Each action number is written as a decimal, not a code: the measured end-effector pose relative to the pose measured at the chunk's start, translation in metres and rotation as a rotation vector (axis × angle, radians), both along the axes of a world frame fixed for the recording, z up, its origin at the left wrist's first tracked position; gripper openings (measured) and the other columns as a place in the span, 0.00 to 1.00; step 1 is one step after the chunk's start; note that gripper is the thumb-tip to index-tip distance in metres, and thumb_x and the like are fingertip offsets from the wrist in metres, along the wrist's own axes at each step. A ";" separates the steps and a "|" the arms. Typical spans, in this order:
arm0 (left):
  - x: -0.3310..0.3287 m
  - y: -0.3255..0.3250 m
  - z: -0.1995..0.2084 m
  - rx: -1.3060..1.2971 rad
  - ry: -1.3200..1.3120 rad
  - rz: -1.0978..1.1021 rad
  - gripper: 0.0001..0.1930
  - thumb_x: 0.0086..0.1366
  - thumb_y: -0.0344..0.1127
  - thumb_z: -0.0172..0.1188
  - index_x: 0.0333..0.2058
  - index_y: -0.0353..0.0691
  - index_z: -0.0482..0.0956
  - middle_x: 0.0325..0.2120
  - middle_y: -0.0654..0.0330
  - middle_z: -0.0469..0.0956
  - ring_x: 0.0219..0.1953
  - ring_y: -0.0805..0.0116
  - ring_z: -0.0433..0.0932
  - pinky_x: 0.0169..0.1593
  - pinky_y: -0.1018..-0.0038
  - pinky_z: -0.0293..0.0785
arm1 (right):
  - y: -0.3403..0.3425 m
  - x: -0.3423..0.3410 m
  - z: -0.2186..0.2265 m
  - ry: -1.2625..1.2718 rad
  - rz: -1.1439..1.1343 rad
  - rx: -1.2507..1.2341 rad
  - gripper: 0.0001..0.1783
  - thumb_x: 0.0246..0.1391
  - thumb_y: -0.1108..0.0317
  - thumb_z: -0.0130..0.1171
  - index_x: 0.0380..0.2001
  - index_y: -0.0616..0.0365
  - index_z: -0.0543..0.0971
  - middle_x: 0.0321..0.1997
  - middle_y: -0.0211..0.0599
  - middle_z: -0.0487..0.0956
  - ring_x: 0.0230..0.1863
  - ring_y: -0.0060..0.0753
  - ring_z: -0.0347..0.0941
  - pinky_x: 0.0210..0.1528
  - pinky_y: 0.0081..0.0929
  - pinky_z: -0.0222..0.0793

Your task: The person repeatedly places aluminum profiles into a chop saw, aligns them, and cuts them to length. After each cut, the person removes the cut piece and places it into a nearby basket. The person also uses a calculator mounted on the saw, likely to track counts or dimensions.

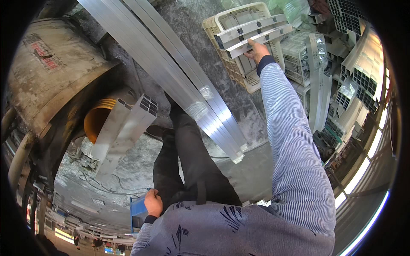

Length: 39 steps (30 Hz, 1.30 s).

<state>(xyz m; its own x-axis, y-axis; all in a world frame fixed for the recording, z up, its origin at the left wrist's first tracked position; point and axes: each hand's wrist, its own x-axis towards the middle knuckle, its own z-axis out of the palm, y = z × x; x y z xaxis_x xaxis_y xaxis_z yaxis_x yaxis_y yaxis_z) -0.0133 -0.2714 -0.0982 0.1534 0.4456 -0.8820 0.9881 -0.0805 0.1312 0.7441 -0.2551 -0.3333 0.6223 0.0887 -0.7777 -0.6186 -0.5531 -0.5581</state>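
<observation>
At the upper right my right hand (257,51) reaches out and grips the near slotted metal bar (277,32) by its lower edge, with fingers curled under it. A second slotted metal bar (252,26) lies alongside, just beyond. Both are silvery with dark cut-outs and rest across an off-white plastic crate (253,87). Low by my left thigh, my left hand (153,202) is closed; what it holds, if anything, is hidden. Beside that hand stands a blue box-like object (137,208), partly cut off by my clothing, and a thin hose (119,192) runs towards it.
Long aluminium profiles (166,64), bound with clear film, stretch diagonally across the middle. Left stand square tubes (136,115), an orange ringed cylinder (96,121) and a large worn drum-like body (51,72). More crates (294,57) and stacked profiles (363,68) fill the right side.
</observation>
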 end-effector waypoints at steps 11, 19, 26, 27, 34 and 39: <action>0.018 -0.005 -0.004 0.009 0.012 -0.047 0.08 0.56 0.22 0.56 0.35 0.38 0.79 0.33 0.50 0.81 0.40 0.45 0.80 0.45 0.54 0.75 | 0.008 0.018 -0.047 0.007 -0.081 -0.015 0.30 0.62 0.64 0.66 0.59 0.73 0.70 0.59 0.59 0.71 0.51 0.58 0.77 0.44 0.47 0.84; 0.020 -0.015 -0.006 0.031 -0.036 0.005 0.10 0.54 0.22 0.56 0.36 0.38 0.79 0.34 0.49 0.80 0.40 0.43 0.78 0.46 0.53 0.74 | -0.008 -0.012 -0.055 -0.095 -0.274 0.031 0.23 0.62 0.70 0.58 0.57 0.71 0.70 0.50 0.51 0.75 0.45 0.47 0.78 0.43 0.42 0.82; 0.025 -0.016 -0.010 0.076 -0.128 0.101 0.09 0.58 0.27 0.59 0.38 0.39 0.80 0.36 0.50 0.82 0.42 0.45 0.79 0.47 0.54 0.76 | 0.014 -0.169 -0.037 -0.074 0.242 -0.050 0.21 0.60 0.69 0.61 0.55 0.64 0.76 0.33 0.36 0.81 0.30 0.27 0.78 0.31 0.27 0.77; 0.030 -0.010 -0.010 0.076 -0.136 0.150 0.08 0.59 0.28 0.60 0.38 0.39 0.80 0.36 0.50 0.81 0.41 0.45 0.80 0.46 0.54 0.76 | 0.021 -0.203 -0.029 -0.088 0.371 -0.012 0.20 0.59 0.68 0.62 0.54 0.64 0.78 0.34 0.37 0.82 0.31 0.28 0.80 0.33 0.28 0.78; 0.109 0.079 0.027 0.159 -0.398 0.399 0.09 0.63 0.28 0.64 0.42 0.36 0.80 0.34 0.52 0.79 0.35 0.54 0.81 0.42 0.63 0.77 | 0.101 -0.377 0.058 -0.522 0.874 0.313 0.15 0.51 0.67 0.65 0.43 0.59 0.84 0.38 0.45 0.84 0.39 0.46 0.83 0.46 0.37 0.79; 0.164 0.169 0.122 0.294 -0.871 0.208 0.12 0.58 0.22 0.66 0.41 0.35 0.82 0.36 0.55 0.82 0.37 0.59 0.81 0.42 0.70 0.78 | 0.176 -0.414 0.067 -0.810 1.317 0.245 0.19 0.50 0.65 0.64 0.47 0.54 0.82 0.45 0.45 0.82 0.49 0.52 0.78 0.52 0.46 0.76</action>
